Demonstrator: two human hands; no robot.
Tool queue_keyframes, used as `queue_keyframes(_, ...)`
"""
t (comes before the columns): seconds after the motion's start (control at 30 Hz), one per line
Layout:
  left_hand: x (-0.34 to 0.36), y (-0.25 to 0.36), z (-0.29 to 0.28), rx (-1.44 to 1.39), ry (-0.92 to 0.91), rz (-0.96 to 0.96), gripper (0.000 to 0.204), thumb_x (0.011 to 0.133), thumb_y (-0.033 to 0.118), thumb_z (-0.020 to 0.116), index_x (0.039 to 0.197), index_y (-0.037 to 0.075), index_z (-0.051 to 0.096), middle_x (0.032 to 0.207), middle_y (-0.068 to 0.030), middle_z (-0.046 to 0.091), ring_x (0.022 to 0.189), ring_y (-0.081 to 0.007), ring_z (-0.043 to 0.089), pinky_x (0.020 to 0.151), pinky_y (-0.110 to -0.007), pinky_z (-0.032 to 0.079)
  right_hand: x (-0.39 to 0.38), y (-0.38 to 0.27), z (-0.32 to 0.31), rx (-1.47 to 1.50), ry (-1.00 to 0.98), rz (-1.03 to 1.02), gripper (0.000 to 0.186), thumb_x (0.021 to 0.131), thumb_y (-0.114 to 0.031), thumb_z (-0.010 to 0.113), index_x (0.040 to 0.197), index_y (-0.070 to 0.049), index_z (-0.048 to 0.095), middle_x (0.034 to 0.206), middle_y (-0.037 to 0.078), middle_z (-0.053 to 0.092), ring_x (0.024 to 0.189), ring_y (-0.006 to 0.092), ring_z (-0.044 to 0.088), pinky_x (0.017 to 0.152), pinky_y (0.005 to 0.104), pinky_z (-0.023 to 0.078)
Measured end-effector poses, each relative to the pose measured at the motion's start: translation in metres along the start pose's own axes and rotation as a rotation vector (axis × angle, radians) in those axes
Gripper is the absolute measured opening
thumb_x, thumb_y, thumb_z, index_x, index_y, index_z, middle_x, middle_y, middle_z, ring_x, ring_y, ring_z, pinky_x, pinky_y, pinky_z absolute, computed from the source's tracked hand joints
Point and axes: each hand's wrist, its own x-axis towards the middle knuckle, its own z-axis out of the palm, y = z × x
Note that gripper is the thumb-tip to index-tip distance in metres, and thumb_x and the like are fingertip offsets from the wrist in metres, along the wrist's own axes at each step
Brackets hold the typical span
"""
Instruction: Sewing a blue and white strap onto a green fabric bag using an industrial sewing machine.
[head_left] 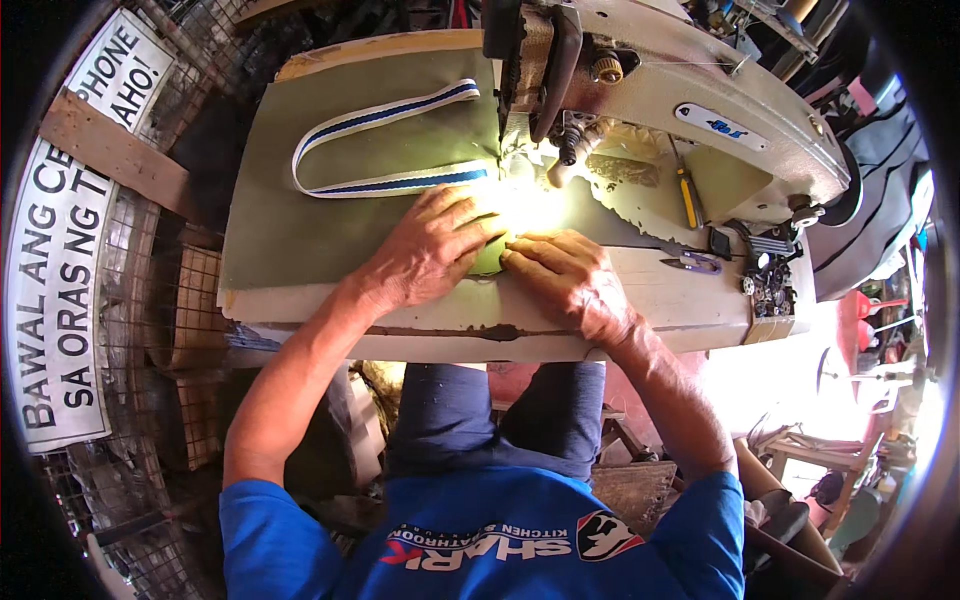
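Observation:
Under the bright lamp glare at the sewing needle, my left hand [430, 240] has bent fingers on a green-grey sheet [265, 230], closed at its front part. My right hand [565, 280] is just beside it, fingertips pinched on the same green material. A white strap with a blue stripe [360, 125] lies in a loop on the sheet, one end close to my left fingers. The beige sewing machine [650, 70] stands over both hands; its needle and what exactly sits under it are washed out by the light.
A yellow-handled screwdriver [688, 200] and thread snips [692, 263] lie right of my hands, near small metal fittings [772, 285]. The wooden table edge [420, 335] runs below my wrists. A wire grid with signs [140, 300] stands at the left; clutter fills the far right.

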Motion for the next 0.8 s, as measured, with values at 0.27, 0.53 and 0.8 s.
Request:
queue_keyframes(0.27, -0.006, 0.002, -0.005, 0.026, -0.005, 0.024, 0.031, 0.088, 0.023, 0.068, 0.114, 0.006, 0.065, 0.118, -0.0113, 0.061, 0.116, -0.0295, 0.056, 0.102, -0.043, 0.042, -0.005, -0.017, -0.008, -0.028, -0.091, 0.044, 0.046, 0.076, -0.014, 0.059, 0.118, 0.006, 0.061, 0.122, 0.019, 0.061, 0.116, 0.0331, 0.06, 0.1, 0.0442, 0.049)
queue_keyframes(0.53, -0.002, -0.006, -0.006, -0.025, -0.081, -0.009, 0.037, 0.085, 0.026, 0.072, 0.117, 0.007, 0.066, 0.123, -0.0118, 0.061, 0.121, -0.0318, 0.054, 0.106, -0.045, 0.04, -0.002, -0.014, -0.012, -0.017, -0.118, 0.073, 0.043, 0.076, -0.013, 0.06, 0.116, 0.004, 0.063, 0.119, 0.018, 0.063, 0.116, 0.0311, 0.061, 0.101, 0.044, 0.048)
queue_keyframes(0.8, 0.017, -0.043, -0.002, -0.009, -0.032, 0.062, 0.036, 0.08, 0.022, 0.071, 0.113, 0.005, 0.068, 0.123, -0.0128, 0.062, 0.119, -0.0314, 0.056, 0.105, -0.045, 0.043, 0.011, 0.014, -0.008, -0.066, -0.208, 0.048, 0.042, 0.079, -0.015, 0.059, 0.117, 0.003, 0.062, 0.122, 0.016, 0.061, 0.118, 0.0287, 0.059, 0.101, 0.0416, 0.047)
